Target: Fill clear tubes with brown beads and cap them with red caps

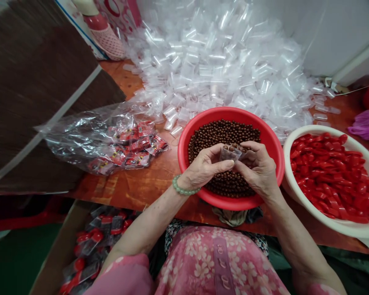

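Note:
My left hand [204,168] and my right hand [258,168] meet over a red bowl [187,141] full of small brown beads [221,133]. Together they pinch a small clear plastic bag [230,153] with a few brown beads in it. My left thumb and fingers grip the bag's left side. Fingers of my right hand curl round its right side. A green bead bracelet [183,189] circles my left wrist.
A white bowl [322,217] of red plastic pieces stands to the right. A big heap of empty clear bags [221,61] lies behind. A clear sack of red packets [110,139] lies left, and a cardboard box [57,254] of filled packets sits below the table's edge.

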### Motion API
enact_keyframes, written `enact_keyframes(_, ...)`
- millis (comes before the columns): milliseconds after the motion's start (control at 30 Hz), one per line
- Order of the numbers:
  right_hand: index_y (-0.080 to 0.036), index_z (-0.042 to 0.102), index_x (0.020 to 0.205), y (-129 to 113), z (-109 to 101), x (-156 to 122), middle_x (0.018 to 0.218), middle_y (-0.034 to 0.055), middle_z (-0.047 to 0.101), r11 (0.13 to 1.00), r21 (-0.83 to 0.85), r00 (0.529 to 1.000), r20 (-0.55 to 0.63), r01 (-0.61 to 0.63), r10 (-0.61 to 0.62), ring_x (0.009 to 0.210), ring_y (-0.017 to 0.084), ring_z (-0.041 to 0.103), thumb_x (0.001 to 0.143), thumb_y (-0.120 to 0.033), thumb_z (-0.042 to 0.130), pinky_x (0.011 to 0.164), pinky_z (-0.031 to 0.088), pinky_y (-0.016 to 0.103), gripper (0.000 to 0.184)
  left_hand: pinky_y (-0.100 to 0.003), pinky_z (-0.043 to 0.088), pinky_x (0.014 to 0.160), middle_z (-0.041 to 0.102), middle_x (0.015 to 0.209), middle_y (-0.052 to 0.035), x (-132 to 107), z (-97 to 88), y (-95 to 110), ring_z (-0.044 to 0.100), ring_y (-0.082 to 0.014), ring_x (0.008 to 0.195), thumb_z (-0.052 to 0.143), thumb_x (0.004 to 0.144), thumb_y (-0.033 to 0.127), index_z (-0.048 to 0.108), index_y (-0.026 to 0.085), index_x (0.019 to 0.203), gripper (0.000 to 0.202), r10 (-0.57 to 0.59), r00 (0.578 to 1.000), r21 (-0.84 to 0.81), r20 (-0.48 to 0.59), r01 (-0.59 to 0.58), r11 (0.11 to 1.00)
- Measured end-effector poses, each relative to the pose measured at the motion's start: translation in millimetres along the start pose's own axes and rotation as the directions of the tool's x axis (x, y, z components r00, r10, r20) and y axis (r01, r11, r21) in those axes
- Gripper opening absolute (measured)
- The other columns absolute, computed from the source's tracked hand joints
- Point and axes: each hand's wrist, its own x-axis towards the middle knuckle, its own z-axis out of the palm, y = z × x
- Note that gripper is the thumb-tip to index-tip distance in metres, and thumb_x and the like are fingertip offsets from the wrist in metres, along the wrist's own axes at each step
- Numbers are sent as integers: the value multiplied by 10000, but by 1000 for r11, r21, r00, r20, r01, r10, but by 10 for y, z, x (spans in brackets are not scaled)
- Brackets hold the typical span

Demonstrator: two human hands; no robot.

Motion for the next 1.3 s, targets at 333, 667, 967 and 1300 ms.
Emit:
enact_keyframes(333,-297,456,1124,-59,94,-30,908,-17,766,986,-127,993,-33,107,-112,697,158,760,867,-249,737,595,603,252,383,-304,493,991,770,1033,-35,-30,-142,40,670,-153,963,944,662,300,815,212,1015,386,11,1000,22,24,-12,1000)
enact_keyframes(667,-318,485,1479,-301,-253,162,1082,39,628,913,-315,945,278,259,-172,737,139,647,907,-273,747,652,584,292,631,-273,510,868,733,888,-41,-28,-189,167,641,-148,852,941,626,328,778,164,720,250,-36,993,54,110,30,998)
enact_keyframes(967,-298,668,1353,-289,-245,263,1091,72,685,918,-213,911,321,336,-259,938,204,686,929,-281,730,810,605,347,429,-292,525,845,652,723,-30,-5,-142,235,610,-154,765,897,661,339,779,169,690,209,-33,984,57,175,23,998)
enact_keyframes(1300,-214,649,1029,-241,-275,420,758,-36,578,1000,14,889,457,26,-29,633,103,507,855,-408,808,564,430,237,305,-303,505,905,719,889,-53,-9,-187,184,641,-168,885,913,640,304,806,166,778,222,-67,985,68,158,57,996)
